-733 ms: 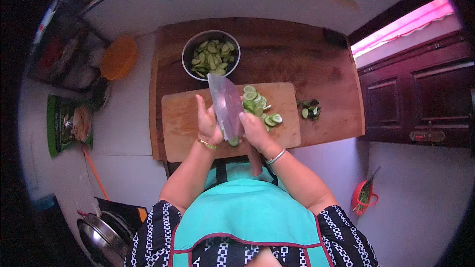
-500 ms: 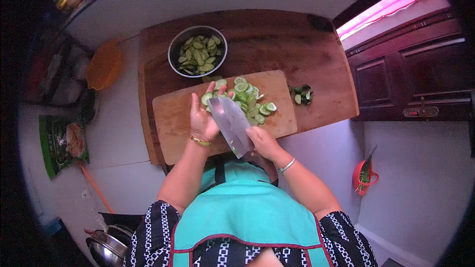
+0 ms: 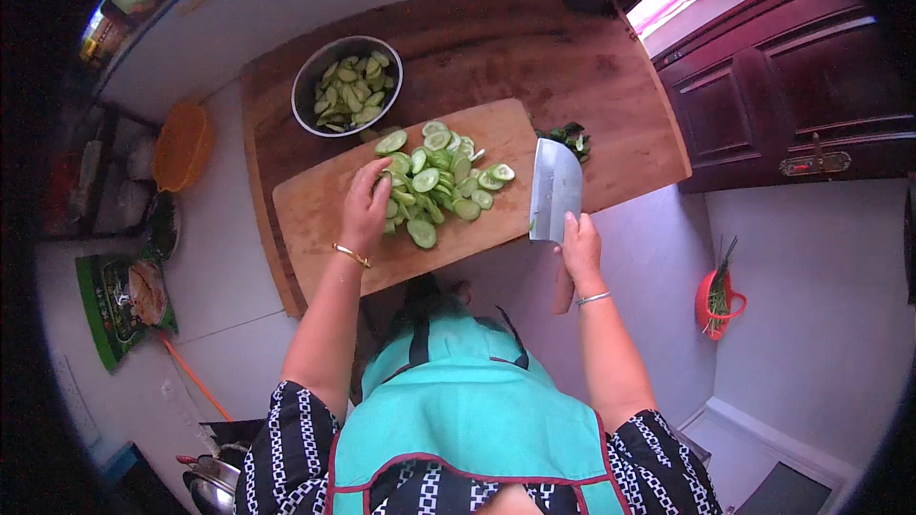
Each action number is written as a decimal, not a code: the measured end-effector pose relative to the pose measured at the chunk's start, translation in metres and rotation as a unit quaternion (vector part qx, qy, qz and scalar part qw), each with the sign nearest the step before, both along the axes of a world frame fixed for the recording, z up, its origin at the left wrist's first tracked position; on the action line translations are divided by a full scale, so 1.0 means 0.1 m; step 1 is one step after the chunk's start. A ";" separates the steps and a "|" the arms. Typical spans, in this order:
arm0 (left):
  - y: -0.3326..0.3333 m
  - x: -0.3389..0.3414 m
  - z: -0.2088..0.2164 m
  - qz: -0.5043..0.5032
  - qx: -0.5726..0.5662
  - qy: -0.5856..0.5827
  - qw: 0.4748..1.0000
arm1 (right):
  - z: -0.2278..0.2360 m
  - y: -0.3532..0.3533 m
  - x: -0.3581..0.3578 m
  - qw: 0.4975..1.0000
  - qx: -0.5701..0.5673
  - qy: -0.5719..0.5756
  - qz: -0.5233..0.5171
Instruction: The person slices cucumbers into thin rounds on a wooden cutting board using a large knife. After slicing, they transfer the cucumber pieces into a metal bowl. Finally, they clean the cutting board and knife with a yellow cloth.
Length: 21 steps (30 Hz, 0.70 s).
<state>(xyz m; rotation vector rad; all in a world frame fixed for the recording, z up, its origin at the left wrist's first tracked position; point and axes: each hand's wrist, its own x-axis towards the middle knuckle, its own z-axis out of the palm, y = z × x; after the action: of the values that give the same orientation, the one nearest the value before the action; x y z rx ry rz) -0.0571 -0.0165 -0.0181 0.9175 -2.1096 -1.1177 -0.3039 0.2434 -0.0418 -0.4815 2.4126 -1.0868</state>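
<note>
Cucumber slices (image 3: 431, 176) lie in a loose pile on a wooden cutting board (image 3: 324, 219). At the pile's left edge is my left hand (image 3: 365, 205), its fingers bent and apart, touching the slices without a visible hold on any. My right hand (image 3: 580, 250) is closed round the handle of a cleaver (image 3: 556, 186). Its broad blade points away from me, over the board's right end. Behind the board stands a metal bowl (image 3: 298, 100) of more cucumber slices. Dark green cucumber ends (image 3: 572, 140) lie right of the board, partly hidden by the blade.
The board rests on a brown wooden table (image 3: 477, 48), whose front edge is close to me. A dark red door (image 3: 792, 95) stands at the right, above a red basket (image 3: 718, 305) with green stalks. An orange basket (image 3: 181, 145) and a green package (image 3: 119, 305) are at the left.
The cleaver has moved right, away from my left hand and the slices. My left hand has turned from palm up to fingers down on the pile. The view has shifted slightly.
</note>
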 end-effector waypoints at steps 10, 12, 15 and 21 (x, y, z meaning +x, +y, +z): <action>0.37 0.08 -0.22 0.034 -0.185 -0.187 0.964 | 0.00 -0.24 0.49 0.993 0.036 0.033 0.105; 0.51 0.04 -0.30 0.055 -0.196 -0.174 0.963 | 0.01 -0.31 0.75 0.994 -0.005 0.010 0.112; 0.73 -0.10 -0.21 0.090 -0.190 -0.181 0.961 | -0.04 -0.43 1.09 0.991 0.030 -0.019 0.130; 0.86 -0.22 -0.18 0.135 -0.176 -0.171 0.960 | -0.16 -0.61 1.49 0.983 -0.046 0.031 0.177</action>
<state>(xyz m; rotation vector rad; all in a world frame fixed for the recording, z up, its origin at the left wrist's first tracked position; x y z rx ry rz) -0.0793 0.0700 -0.0359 1.2391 -2.2639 -0.4479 -0.1554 0.1823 -0.0579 -0.9461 2.2187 -1.0377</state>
